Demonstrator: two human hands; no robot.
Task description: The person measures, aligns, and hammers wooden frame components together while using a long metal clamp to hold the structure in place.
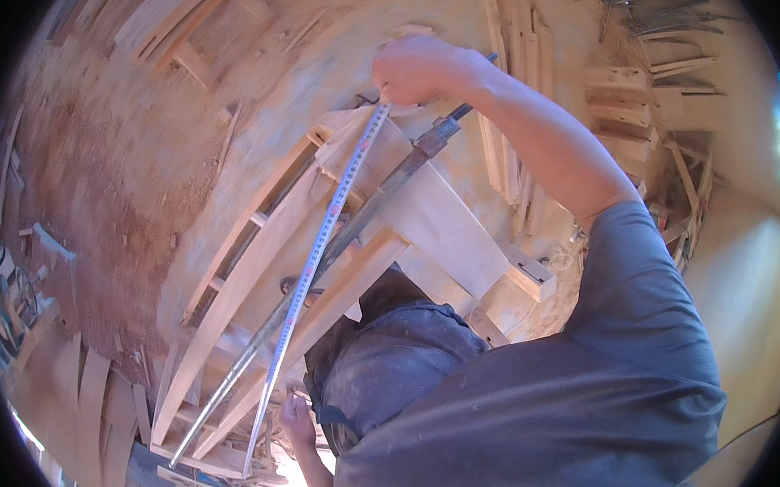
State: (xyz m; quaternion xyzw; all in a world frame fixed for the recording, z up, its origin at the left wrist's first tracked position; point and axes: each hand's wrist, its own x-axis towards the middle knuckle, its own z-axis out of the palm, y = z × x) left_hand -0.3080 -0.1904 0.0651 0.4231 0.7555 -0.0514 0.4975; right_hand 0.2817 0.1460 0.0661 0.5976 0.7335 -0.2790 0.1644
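Tape measure (321,239), pale blade drawn straight, runs diagonally over a curved wooden frame (261,256), alongside a long metal clamp (395,179) lying across it. At the frame's far end, the right hand (424,67) has its fingers closed on the tape, presumably keeping it straight. Near the frame's near end is the left hand (299,420); I cannot tell its fingers' grip.

Right arm reaching forward, elbow slightly bent, right hand (420,70) curled, left hand (297,419) low
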